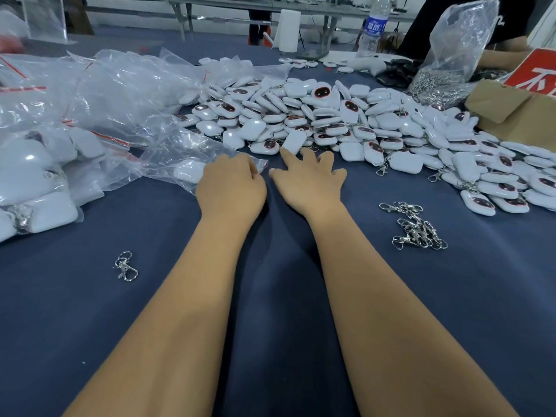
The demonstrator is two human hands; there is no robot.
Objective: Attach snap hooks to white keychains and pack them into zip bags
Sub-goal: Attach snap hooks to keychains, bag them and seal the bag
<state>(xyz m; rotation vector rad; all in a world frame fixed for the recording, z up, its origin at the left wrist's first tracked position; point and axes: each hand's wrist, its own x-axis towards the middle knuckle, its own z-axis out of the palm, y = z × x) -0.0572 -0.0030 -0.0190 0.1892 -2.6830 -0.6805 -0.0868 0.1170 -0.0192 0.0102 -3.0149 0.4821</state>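
A big heap of white keychains (346, 121) covers the far middle and right of the blue table. My left hand (230, 183) pinches the edge of a clear zip bag (192, 159) that has a white keychain inside. My right hand (310, 179) is spread with straight fingers, its index fingertip touching a white keychain (293, 142) at the heap's near edge. A loose bunch of snap hooks (416, 227) lies to the right of my right forearm. A single snap hook (125, 266) lies to the left of my left forearm.
Filled zip bags (45, 176) and empty clear bags with red strips (99, 85) pile up at the left. A plastic bag of metal hooks (445, 76), a cardboard box (517, 112) and a water bottle (373, 28) stand at the back right. Another person's arm (502, 57) is there.
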